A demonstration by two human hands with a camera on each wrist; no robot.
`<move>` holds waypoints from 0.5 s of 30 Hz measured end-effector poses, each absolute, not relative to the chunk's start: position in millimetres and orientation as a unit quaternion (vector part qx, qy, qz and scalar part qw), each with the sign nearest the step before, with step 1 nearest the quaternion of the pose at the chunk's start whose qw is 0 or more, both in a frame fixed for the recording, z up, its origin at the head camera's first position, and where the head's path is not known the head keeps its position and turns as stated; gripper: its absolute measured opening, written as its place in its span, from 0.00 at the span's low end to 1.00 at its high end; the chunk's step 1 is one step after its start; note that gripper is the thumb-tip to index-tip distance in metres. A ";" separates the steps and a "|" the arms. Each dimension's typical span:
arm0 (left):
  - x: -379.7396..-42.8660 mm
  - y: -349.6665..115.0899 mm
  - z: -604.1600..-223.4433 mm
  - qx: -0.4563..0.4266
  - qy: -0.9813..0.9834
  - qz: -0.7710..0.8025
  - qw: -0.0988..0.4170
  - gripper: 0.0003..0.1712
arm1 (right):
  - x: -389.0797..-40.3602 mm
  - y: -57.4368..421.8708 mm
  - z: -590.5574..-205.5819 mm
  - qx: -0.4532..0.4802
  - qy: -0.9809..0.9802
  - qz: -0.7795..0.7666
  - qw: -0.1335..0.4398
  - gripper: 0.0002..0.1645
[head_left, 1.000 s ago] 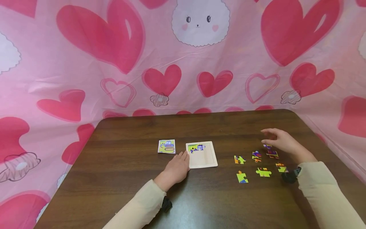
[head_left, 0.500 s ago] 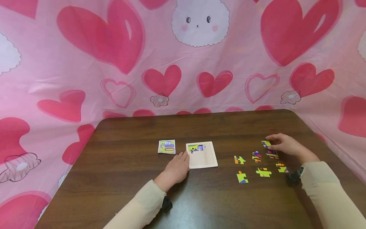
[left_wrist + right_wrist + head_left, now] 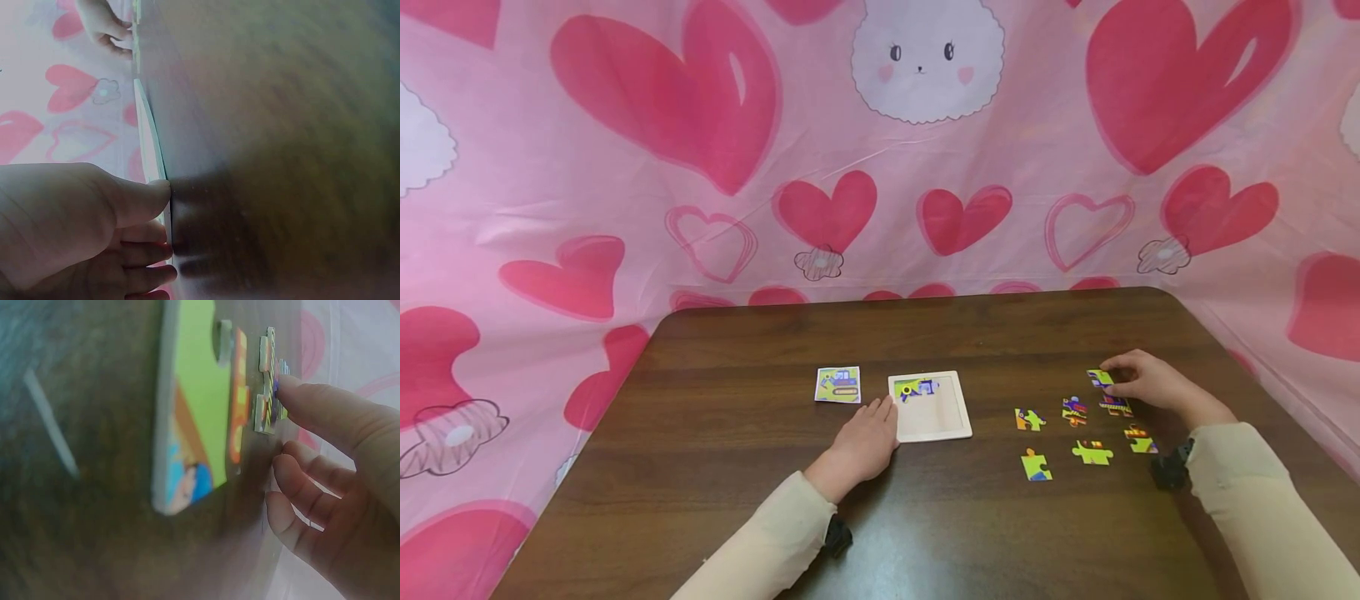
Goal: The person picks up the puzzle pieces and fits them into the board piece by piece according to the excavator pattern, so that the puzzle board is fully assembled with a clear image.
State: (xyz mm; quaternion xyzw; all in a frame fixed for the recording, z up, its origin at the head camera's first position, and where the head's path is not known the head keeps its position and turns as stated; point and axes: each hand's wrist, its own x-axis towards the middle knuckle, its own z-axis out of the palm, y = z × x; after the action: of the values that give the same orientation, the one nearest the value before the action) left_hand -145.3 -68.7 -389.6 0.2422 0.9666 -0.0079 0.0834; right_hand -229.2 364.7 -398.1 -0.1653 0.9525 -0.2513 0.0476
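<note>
My left hand (image 3: 857,442) lies flat on the table, fingers extended against the left edge of a pale puzzle tray (image 3: 964,417). In the left wrist view, thumb and fingertips touch the tray's side (image 3: 150,137). Two joined puzzle pieces (image 3: 917,388) sit at the tray's upper left. At the table's right, my right hand (image 3: 1157,387) pinches a green and purple puzzle piece (image 3: 1099,377) between thumb and fingers, low at the tabletop. A purple striped piece (image 3: 1116,406) lies just below that hand; the right wrist view shows its edge (image 3: 267,394) near the thumb.
More loose pieces are spread right of the tray, among them an orange and green one (image 3: 1028,419), a green one (image 3: 1092,452) and a green and blue one (image 3: 1036,465). A small excavator picture card (image 3: 838,385) lies left of the tray. Pink heart-printed cloth hangs behind the table.
My right hand has come down and slightly right onto the green and purple puzzle piece and taken it between its fingers; the piece has shifted slightly. My left hand has stayed at the tray.
</note>
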 end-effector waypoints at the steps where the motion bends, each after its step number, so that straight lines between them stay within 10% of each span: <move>1: -145.6 -68.9 -390.0 0.242 0.967 -0.008 0.084 0.26 | -228.9 364.7 -398.0 -0.165 0.952 -0.252 0.049 0.21; 15: -146.4 -68.9 -393.1 0.241 0.967 -0.010 0.086 0.27 | -230.0 365.9 -397.7 -0.168 0.958 -0.231 0.023 0.20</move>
State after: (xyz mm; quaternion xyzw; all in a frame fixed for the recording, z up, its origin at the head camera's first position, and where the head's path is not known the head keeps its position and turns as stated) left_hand -146.4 -68.9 -393.1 0.2415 0.9666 -0.0096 0.0857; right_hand -230.0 365.9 -397.7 -0.1678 0.9580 -0.2312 0.0235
